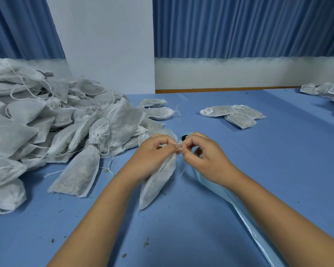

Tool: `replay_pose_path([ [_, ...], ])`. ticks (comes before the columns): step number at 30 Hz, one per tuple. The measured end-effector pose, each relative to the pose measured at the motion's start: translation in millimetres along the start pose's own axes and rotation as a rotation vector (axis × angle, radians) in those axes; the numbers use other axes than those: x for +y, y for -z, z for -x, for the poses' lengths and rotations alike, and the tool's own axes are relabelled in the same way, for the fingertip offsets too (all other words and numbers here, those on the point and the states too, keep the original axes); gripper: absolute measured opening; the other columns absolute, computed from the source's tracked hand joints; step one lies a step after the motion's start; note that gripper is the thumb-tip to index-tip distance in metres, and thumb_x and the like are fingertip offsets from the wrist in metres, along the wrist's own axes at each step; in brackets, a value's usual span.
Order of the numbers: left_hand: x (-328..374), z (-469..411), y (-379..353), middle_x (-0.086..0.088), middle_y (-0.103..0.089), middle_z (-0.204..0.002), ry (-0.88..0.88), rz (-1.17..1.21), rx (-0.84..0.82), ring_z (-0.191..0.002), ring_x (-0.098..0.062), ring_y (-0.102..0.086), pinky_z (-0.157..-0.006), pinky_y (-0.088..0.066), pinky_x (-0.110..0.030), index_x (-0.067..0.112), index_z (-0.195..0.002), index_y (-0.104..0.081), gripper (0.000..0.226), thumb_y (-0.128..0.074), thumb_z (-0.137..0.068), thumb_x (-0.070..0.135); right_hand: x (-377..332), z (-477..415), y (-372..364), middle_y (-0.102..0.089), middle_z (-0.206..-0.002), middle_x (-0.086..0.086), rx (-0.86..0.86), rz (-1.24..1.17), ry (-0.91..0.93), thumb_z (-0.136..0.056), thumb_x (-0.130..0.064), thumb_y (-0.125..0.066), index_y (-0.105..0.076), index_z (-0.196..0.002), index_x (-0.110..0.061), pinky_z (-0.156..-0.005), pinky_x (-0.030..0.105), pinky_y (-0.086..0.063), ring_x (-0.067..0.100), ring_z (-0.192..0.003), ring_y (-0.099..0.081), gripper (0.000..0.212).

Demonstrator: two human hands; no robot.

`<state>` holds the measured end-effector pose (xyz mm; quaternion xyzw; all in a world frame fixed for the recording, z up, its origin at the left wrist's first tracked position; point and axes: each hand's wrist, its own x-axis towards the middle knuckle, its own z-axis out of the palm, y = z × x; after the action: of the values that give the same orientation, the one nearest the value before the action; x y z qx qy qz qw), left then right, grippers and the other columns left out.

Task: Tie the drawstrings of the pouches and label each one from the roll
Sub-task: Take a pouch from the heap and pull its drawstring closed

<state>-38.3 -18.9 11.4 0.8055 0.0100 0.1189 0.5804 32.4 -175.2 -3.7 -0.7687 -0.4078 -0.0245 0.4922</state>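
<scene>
Both hands, left (154,149) and right (202,153), pinch the drawstring (180,150) at the neck of a pouch (158,180) over the tabletop (278,170), beside the roll (184,137).

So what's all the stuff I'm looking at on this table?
pouch pile: one big heap, white, left of table
held pouch: one, white, centre, in the left hand
drawstring: one, white, at the held pouch's neck
labelled pouches: three, white, centre right
more pouches: several, white, far right edge
label roll: one, pale blue, just behind the hands
backing strip: one, pale blue, trailing to lower right
table: one, blue
curtains: blue, behind
wall panel: one, white, between curtains
left hand: grips held pouch's neck
right hand: pinches drawstring
</scene>
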Motion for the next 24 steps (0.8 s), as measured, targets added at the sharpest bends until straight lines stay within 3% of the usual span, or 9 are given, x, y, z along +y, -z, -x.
replay_pose_path([
  [5, -0.1, -0.6, 1.5, -0.01, -0.069, -0.101, 0.029, -0.048, 0.028, -0.09, -0.017, -0.062, -0.087, -0.045, -0.027, 0.008, -0.079, -0.071, 0.017, -0.064, -0.091, 0.017, 0.4, 0.7, 0.4, -0.063, -0.079, -0.008, 0.035, -0.112, -0.036, -0.082, -0.01, -0.072, -0.058, -0.077, -0.016, -0.059, 0.023, -0.041, 0.007, -0.069, -0.055, 0.017],
  [8, -0.4, -0.3, 0.8, -0.011, -0.068, -0.096, 0.052, -0.066, 0.012, -0.083, -0.013, -0.057, -0.081, -0.043, -0.027, 0.005, -0.081, -0.07, 0.019, -0.064, -0.092, 0.019, 0.4, 1.7, 1.0, -0.066, -0.078, -0.007, 0.037, -0.182, -0.037, -0.079, -0.008, -0.075, -0.046, -0.075, -0.017, -0.056, 0.044, -0.041, 0.035, -0.064, -0.052, 0.031],
  [10, -1.6, -1.1, 1.4, -0.008, -0.068, -0.094, 0.069, -0.078, 0.022, -0.08, -0.014, -0.055, -0.078, -0.042, -0.027, 0.007, -0.08, -0.071, 0.02, -0.065, -0.092, 0.022, 1.3, 0.5, 1.6, -0.066, -0.08, -0.005, 0.025, -0.191, -0.048, -0.081, -0.007, -0.075, -0.049, -0.077, -0.017, -0.058, 0.046, -0.042, 0.041, -0.067, -0.053, 0.028],
  [15, -5.1, -2.6, 5.6, 0.021, -0.057, -0.058, 0.092, -0.127, 0.024, -0.051, 0.002, -0.044, -0.052, -0.034, -0.008, 0.028, -0.06, -0.067, 0.029, -0.069, -0.088, 0.027, 3.3, -1.8, 3.5, -0.069, -0.087, 0.002, 0.021, -0.141, -0.041, -0.083, -0.007, -0.073, -0.07, -0.099, -0.02, -0.074, 0.034, -0.052, 0.019, -0.081, -0.063, 0.02],
  [16, -5.1, -2.6, 5.3, 0.022, -0.058, -0.059, 0.097, -0.143, 0.019, -0.052, 0.003, -0.046, -0.053, -0.034, -0.008, 0.03, -0.058, -0.068, 0.03, -0.069, -0.088, 0.028, 4.0, -2.1, 3.7, -0.069, -0.087, 0.001, 0.01, -0.099, -0.032, -0.085, -0.008, -0.072, -0.071, -0.102, -0.019, -0.074, 0.03, -0.052, 0.016, -0.081, -0.063, 0.02],
  [19, -6.3, -3.1, 5.0, 0.006, -0.071, -0.085, 0.106, -0.179, 0.0, -0.069, -0.003, -0.055, -0.069, -0.041, -0.02, 0.026, -0.069, -0.075, 0.019, -0.07, -0.087, 0.031, 5.4, -2.6, 3.5, -0.068, -0.089, -0.003, -0.045, 0.066, -0.008, -0.09, -0.01, -0.066, -0.075, -0.096, -0.018, -0.075, 0.019, -0.046, 0.009, -0.085, -0.061, 0.013],
  [21, -6.7, -2.8, 5.9, -0.015, -0.069, -0.086, 0.116, -0.177, -0.011, -0.069, -0.013, -0.051, -0.069, -0.039, -0.027, 0.024, -0.074, -0.075, 0.017, -0.069, -0.087, 0.032, 5.2, -2.6, 3.4, -0.066, -0.09, -0.003, -0.093, 0.107, -0.026, -0.092, -0.012, -0.063, -0.074, -0.094, -0.018, -0.076, 0.019, -0.046, 0.009, -0.085, -0.059, 0.013],
  [22, -7.4, -2.9, 6.7, -0.015, -0.067, -0.078, 0.122, -0.167, -0.011, -0.066, -0.014, -0.049, -0.066, -0.038, -0.026, 0.022, -0.074, -0.075, 0.017, -0.069, -0.087, 0.032, 4.6, -2.4, 3.4, -0.065, -0.091, -0.002, -0.11, 0.1, -0.04, -0.093, -0.013, -0.061, -0.073, -0.094, -0.017, -0.076, 0.019, -0.046, 0.008, -0.085, -0.058, 0.012],
  [24, -8.6, -2.9, 8.2, 0.009, -0.063, -0.061, 0.116, -0.163, 0.012, -0.056, -0.002, -0.048, -0.058, -0.037, -0.014, 0.021, -0.073, -0.074, 0.017, -0.07, -0.087, 0.03, 2.7, -2.0, 3.5, -0.065, -0.087, -0.005, -0.118, 0.056, -0.062, -0.094, -0.014, -0.061, -0.072, -0.094, -0.014, -0.074, 0.016, -0.043, 0.003, -0.08, -0.057, 0.011],
])
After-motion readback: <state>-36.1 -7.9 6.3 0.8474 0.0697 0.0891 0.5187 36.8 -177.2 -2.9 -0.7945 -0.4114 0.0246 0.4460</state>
